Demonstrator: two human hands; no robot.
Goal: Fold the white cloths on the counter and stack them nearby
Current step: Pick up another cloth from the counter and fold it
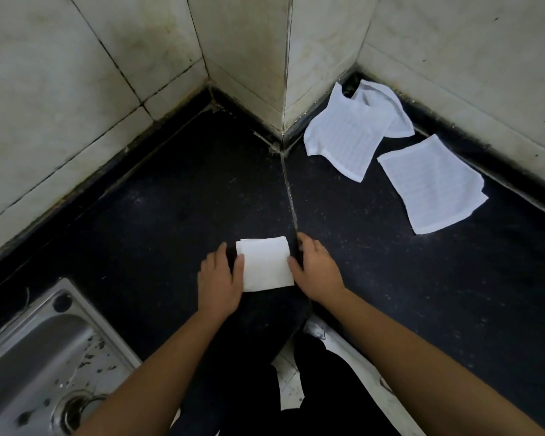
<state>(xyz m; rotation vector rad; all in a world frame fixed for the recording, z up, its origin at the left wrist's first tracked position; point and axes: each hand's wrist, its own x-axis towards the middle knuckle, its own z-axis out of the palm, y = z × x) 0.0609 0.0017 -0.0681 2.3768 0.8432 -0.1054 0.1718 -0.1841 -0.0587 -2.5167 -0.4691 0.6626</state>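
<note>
My left hand (221, 278) sits at nine o'clock of the small folded cloth (265, 264) and my right hand (315, 269) at three o'clock. Both lie on the black counter (170, 199) with fingers loose and mostly straight, only the thumbs touching its edges, so I am patting it neat, not pinching it. I think this cloth is done, so next I must reach far out toward one o'clock for the flat cloth (431, 190), then the crumpled cloth (350, 133) by the wall.
</note>
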